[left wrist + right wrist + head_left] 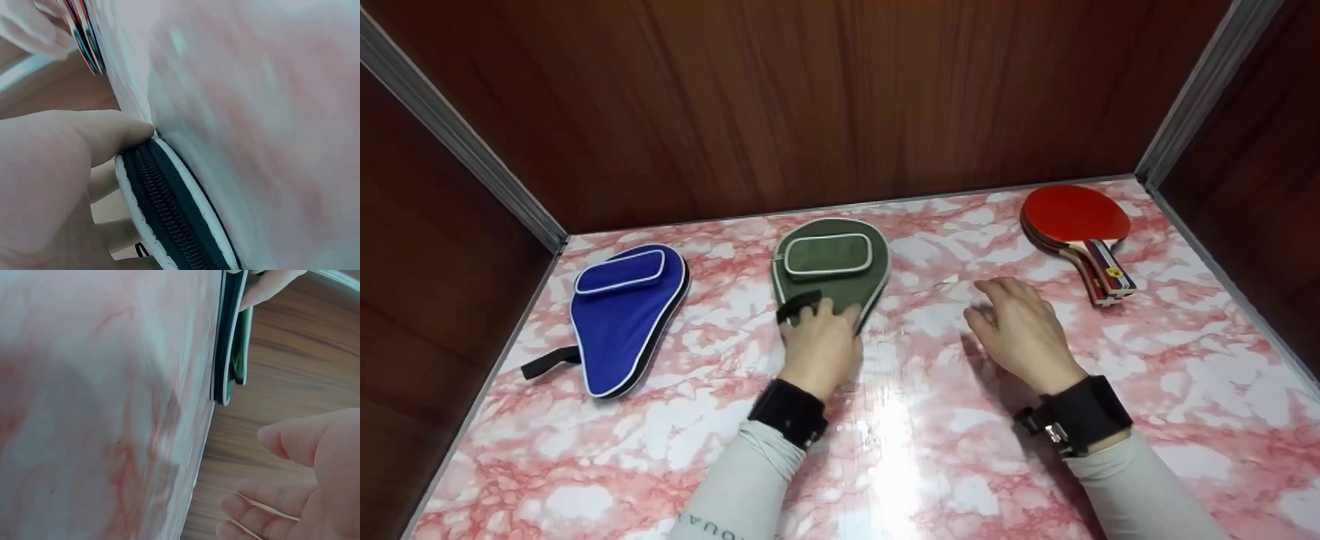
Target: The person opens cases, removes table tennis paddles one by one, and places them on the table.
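Observation:
A green table tennis paddle case with white piping and a raised front pocket lies flat, its narrow end toward me. My left hand grips that narrow end, covering it, beside a black strap. In the left wrist view the thumb presses the case's edge next to a black zipper, with the other fingers over its top. My right hand hovers above the table, holding nothing, its fingers loosely bent. It is between the green case and a stack of paddles, red face up.
On the left lies a blue paddle case with a black strap. Brown wood-grain panels enclose the back and sides of the pink-and-white marbled table. A small pale scrap lies near the right fingertips.

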`<move>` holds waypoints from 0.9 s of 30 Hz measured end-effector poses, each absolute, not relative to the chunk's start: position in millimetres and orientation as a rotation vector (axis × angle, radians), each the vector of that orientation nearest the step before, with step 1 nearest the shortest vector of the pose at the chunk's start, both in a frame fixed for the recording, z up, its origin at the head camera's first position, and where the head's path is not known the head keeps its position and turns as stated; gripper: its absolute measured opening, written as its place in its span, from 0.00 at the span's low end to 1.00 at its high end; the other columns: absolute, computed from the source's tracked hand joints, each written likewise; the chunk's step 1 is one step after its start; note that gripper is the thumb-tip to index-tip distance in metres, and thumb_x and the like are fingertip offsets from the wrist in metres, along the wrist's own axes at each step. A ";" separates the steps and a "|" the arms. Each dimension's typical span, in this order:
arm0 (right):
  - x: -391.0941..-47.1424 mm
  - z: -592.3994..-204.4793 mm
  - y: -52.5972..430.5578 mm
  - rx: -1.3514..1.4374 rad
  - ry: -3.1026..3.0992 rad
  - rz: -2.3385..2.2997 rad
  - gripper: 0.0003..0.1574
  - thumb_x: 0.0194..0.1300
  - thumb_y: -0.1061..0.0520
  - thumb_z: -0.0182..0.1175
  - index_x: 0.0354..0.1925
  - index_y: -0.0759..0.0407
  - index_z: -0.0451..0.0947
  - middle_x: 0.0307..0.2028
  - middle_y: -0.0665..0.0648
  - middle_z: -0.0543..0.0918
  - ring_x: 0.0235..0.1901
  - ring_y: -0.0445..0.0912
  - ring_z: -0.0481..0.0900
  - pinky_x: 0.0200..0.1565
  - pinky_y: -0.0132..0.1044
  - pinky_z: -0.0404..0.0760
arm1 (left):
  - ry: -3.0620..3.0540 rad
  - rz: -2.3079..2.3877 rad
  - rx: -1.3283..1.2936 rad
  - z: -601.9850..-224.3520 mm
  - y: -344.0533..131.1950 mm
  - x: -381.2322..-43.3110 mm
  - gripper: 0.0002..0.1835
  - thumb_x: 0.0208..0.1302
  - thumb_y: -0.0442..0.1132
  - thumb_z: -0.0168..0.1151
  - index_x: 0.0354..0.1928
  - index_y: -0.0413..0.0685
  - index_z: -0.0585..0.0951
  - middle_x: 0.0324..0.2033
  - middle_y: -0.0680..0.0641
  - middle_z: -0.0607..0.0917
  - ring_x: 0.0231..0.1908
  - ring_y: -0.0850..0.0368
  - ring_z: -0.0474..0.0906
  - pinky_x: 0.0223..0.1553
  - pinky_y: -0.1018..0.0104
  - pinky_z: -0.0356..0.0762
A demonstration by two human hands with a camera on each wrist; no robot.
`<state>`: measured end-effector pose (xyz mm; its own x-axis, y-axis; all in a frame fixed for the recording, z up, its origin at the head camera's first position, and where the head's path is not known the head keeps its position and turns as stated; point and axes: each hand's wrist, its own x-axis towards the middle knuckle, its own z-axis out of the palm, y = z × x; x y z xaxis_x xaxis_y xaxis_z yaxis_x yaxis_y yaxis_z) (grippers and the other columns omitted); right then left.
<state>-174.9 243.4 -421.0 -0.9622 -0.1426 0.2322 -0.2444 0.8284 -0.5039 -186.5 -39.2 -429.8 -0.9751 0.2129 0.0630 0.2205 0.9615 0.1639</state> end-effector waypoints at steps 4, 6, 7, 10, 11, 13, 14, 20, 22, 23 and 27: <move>-173.4 -419.9 242.8 0.300 -2.822 0.805 0.32 0.80 0.52 0.61 0.72 0.71 0.77 0.70 0.75 0.76 0.73 0.72 0.69 0.70 0.74 0.64 | -3.068 -0.308 -0.295 -429.0 -53.6 -198.1 0.28 0.76 0.49 0.68 0.76 0.59 0.81 0.69 0.36 0.80 0.65 0.30 0.77 0.59 0.21 0.73; -172.8 -419.9 241.9 0.303 -2.818 0.802 0.32 0.79 0.53 0.61 0.72 0.71 0.77 0.70 0.75 0.76 0.73 0.72 0.69 0.70 0.74 0.65 | -3.072 -0.325 -0.273 -428.5 -60.4 -202.9 0.28 0.76 0.49 0.68 0.76 0.58 0.81 0.69 0.35 0.80 0.65 0.30 0.76 0.59 0.21 0.73; -172.6 -420.1 241.6 0.306 -2.816 0.800 0.32 0.79 0.53 0.61 0.72 0.71 0.77 0.70 0.75 0.77 0.72 0.72 0.69 0.70 0.74 0.65 | -3.080 -0.334 -0.261 -428.5 -63.7 -205.3 0.29 0.76 0.48 0.68 0.76 0.58 0.81 0.70 0.35 0.79 0.66 0.29 0.76 0.60 0.21 0.72; -172.2 -420.3 240.3 0.311 -2.814 0.792 0.32 0.79 0.53 0.62 0.71 0.71 0.77 0.70 0.75 0.77 0.72 0.72 0.70 0.70 0.73 0.65 | -3.095 -0.341 -0.218 -429.0 -73.8 -211.7 0.29 0.77 0.47 0.67 0.77 0.58 0.80 0.70 0.35 0.78 0.67 0.29 0.75 0.61 0.20 0.71; -172.0 -420.4 240.1 0.313 -2.816 0.790 0.32 0.79 0.53 0.62 0.71 0.71 0.77 0.70 0.75 0.77 0.72 0.72 0.70 0.70 0.73 0.65 | -3.100 -0.345 -0.204 -429.1 -77.2 -213.4 0.29 0.77 0.47 0.66 0.77 0.58 0.79 0.70 0.35 0.78 0.67 0.29 0.74 0.61 0.20 0.71; -172.2 -420.8 239.6 0.317 -2.821 0.787 0.32 0.79 0.53 0.62 0.71 0.71 0.77 0.70 0.75 0.77 0.72 0.72 0.70 0.71 0.73 0.65 | -3.107 -0.354 -0.174 -429.5 -83.8 -216.6 0.29 0.78 0.47 0.65 0.78 0.58 0.79 0.72 0.35 0.77 0.68 0.29 0.73 0.63 0.20 0.70; -172.2 -420.7 239.3 0.317 -2.824 0.786 0.32 0.79 0.53 0.62 0.71 0.71 0.77 0.70 0.75 0.77 0.72 0.72 0.70 0.71 0.73 0.65 | -3.107 -0.360 -0.160 -429.5 -87.0 -217.9 0.29 0.78 0.47 0.64 0.78 0.59 0.78 0.72 0.35 0.77 0.69 0.29 0.73 0.63 0.20 0.69; -172.4 -420.5 238.3 0.319 -2.834 0.784 0.32 0.79 0.53 0.61 0.72 0.71 0.77 0.70 0.75 0.76 0.73 0.72 0.69 0.71 0.72 0.64 | -3.093 -0.389 -0.108 -429.8 -102.6 -223.4 0.29 0.79 0.46 0.65 0.79 0.58 0.78 0.73 0.35 0.76 0.71 0.28 0.71 0.65 0.19 0.66; -172.3 -420.6 237.7 0.322 -2.831 0.784 0.32 0.79 0.53 0.61 0.71 0.71 0.77 0.70 0.75 0.76 0.73 0.71 0.69 0.71 0.72 0.64 | -3.081 -0.393 -0.088 -430.1 -106.0 -224.4 0.28 0.78 0.46 0.65 0.78 0.58 0.79 0.72 0.34 0.77 0.70 0.28 0.72 0.64 0.18 0.66; -172.3 -420.6 237.3 0.322 -2.832 0.784 0.32 0.79 0.53 0.61 0.72 0.71 0.77 0.70 0.75 0.76 0.73 0.71 0.69 0.71 0.72 0.65 | -3.076 -0.395 -0.075 -430.2 -107.4 -224.9 0.28 0.78 0.46 0.65 0.78 0.58 0.79 0.72 0.34 0.77 0.70 0.28 0.72 0.64 0.18 0.66; -172.3 -420.0 236.9 0.312 -2.844 0.785 0.33 0.79 0.52 0.61 0.72 0.70 0.76 0.71 0.74 0.76 0.74 0.70 0.69 0.71 0.72 0.64 | -3.062 -0.397 -0.026 -430.6 -112.4 -226.5 0.27 0.78 0.46 0.64 0.76 0.58 0.80 0.71 0.35 0.77 0.70 0.28 0.72 0.64 0.19 0.67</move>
<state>-172.3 236.9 -420.0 -0.9628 -0.1540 0.2222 -0.2462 0.8392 -0.4849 -226.5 -112.4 -430.6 -0.9984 0.0098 0.0554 0.0237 0.9668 0.2545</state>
